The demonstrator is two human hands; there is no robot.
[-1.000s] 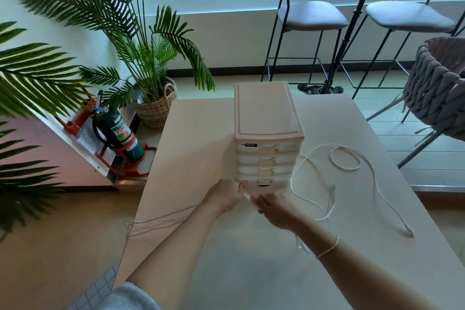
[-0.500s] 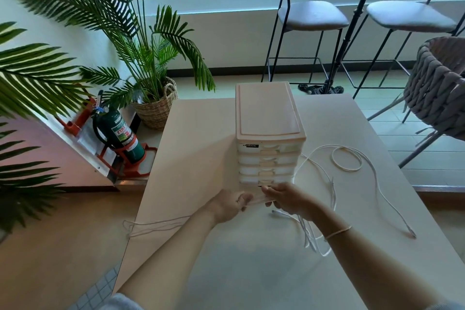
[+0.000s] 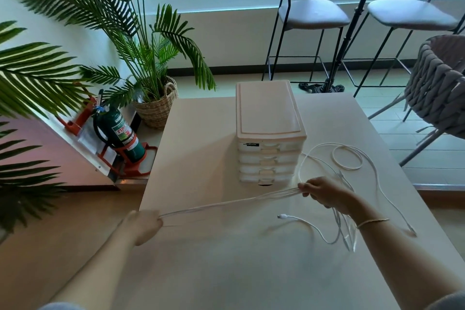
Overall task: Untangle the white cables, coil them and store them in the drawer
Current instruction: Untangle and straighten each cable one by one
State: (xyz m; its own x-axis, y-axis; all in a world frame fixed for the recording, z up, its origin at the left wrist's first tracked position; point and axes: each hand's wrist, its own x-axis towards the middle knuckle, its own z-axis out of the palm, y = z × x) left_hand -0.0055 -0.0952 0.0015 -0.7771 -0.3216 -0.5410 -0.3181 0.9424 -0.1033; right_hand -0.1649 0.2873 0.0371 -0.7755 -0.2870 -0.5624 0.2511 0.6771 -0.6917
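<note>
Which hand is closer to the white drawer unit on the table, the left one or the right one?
The right hand is nearer: it holds the white cables just in front of the drawer unit, towards its right side. The left hand grips them far off, by the table's left edge.

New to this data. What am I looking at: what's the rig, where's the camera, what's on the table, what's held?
There is no robot here: a person works with two bare hands, and one wide-angle camera worn on their head looks forward and down, so this is their own view. On the pale table stands a small white drawer unit with all its drawers closed. To its right the white cables lie in loose loops, and one plug end rests near the middle. The left hand and the right hand each grip a bundle of cable strands, stretched taut between them above the table. Potted palms, a fire extinguisher and stools stand beyond the table.
</note>
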